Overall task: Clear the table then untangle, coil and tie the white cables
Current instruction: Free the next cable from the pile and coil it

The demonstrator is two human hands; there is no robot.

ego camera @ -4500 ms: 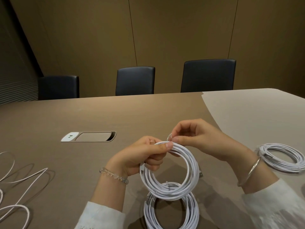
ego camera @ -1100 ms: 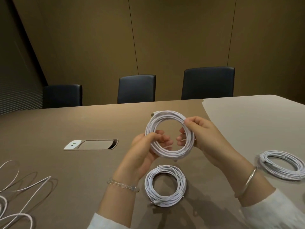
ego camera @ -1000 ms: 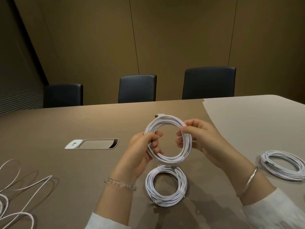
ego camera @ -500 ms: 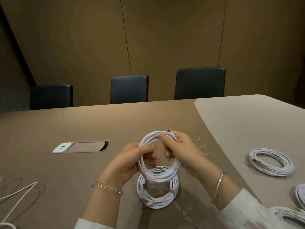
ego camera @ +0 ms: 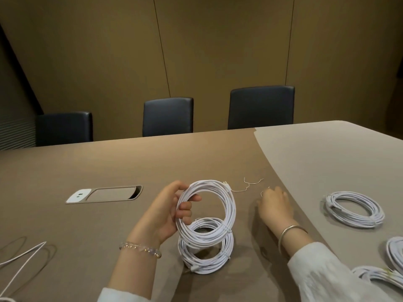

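Left hand (ego camera: 165,212): grip closed round the left side of a coiled white cable (ego camera: 209,211), thumb over the top strands, fingers through the ring. Coil held upright, clear of the desk (ego camera: 109,166), near the middle of the near edge. Connector end (ego camera: 226,184) juts from its upper right.

Tied coil (ego camera: 206,250): flat on the desk directly under the held coil and partly hidden by its lower arc; thin ties visible at several points on the ring.

Right hand (ego camera: 274,205): palm down on the desk, right of the held coil, fingers at a thin wire tie (ego camera: 264,191). Whether the grip pinches the tie cannot be told; fingertips hidden behind the knuckles.

Loose wire ties (ego camera: 253,182): bent, lying on the desk just beyond the right hand, towards the far edge.

Further white coils: one flat near the right edge (ego camera: 353,209); two more, cut off, at the near right corner (ego camera: 395,251) (ego camera: 379,280).

Uncoiled white cable (ego camera: 24,256): loose loops at the near left corner.

Desk socket panel (ego camera: 104,194): recessed, left of centre, white outlet at its left end.

Three dark chairs (ego camera: 168,116) along the far edge.
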